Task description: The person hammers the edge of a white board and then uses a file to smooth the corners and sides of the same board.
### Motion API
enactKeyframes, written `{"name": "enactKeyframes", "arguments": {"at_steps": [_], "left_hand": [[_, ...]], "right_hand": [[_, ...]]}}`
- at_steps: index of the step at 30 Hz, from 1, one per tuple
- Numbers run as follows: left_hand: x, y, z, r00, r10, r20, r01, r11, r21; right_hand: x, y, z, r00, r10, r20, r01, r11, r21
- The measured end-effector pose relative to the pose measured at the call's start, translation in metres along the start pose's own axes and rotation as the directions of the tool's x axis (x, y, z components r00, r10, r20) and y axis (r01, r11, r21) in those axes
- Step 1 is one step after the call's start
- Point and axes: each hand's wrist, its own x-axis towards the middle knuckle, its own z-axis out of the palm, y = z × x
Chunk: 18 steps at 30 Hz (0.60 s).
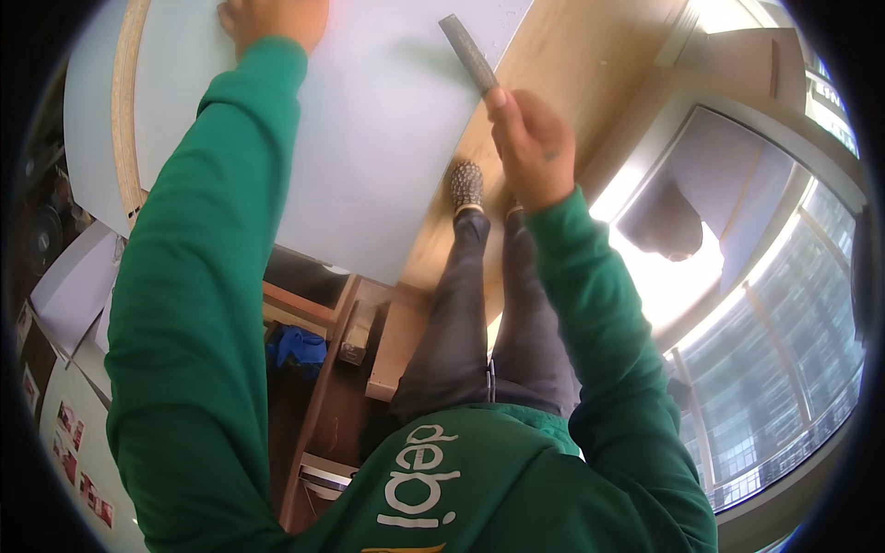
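My right hand [535,147] is closed round the lower end of a flat, narrow, grey-brown bar [467,53] with a rough-looking face, perhaps a file. The bar points up and to the left, above the right edge of a large pale grey-white panel [369,157]. On the same panel, at the top of the picture, my left hand [277,20] rests with nothing seen in it. Its far fingers are cut off by the picture's edge; the part that shows looks spread on the surface.
Along the panel's left runs a bare chipboard edge [126,101]. Below the panel stands a brown wooden cabinet [336,369] with a blue cloth-like thing [300,345] inside. My patterned shoe [467,184] is on the wood floor [553,55]. Right are a reflective pane [710,175] and a window [774,359].
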Motion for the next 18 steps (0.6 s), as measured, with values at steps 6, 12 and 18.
{"name": "enactKeyframes", "arguments": {"at_steps": [6,12,18], "left_hand": [[0.002,-0.002,0.002,1.0,0.001,-0.005,-0.001,1.0,-0.001],[0.004,-0.005,0.01,0.998,0.028,-0.048,-0.028,0.999,0.02],[0.003,-0.009,0.008,0.999,0.009,-0.037,-0.007,0.999,0.036]], "right_hand": [[-0.051,0.026,0.002,0.988,-0.113,-0.104,0.105,0.991,-0.079],[0.024,-0.017,0.004,0.996,-0.002,-0.085,0.02,0.976,0.215],[-0.041,0.031,0.005,0.993,0.056,-0.1,-0.053,0.998,0.027]]}}
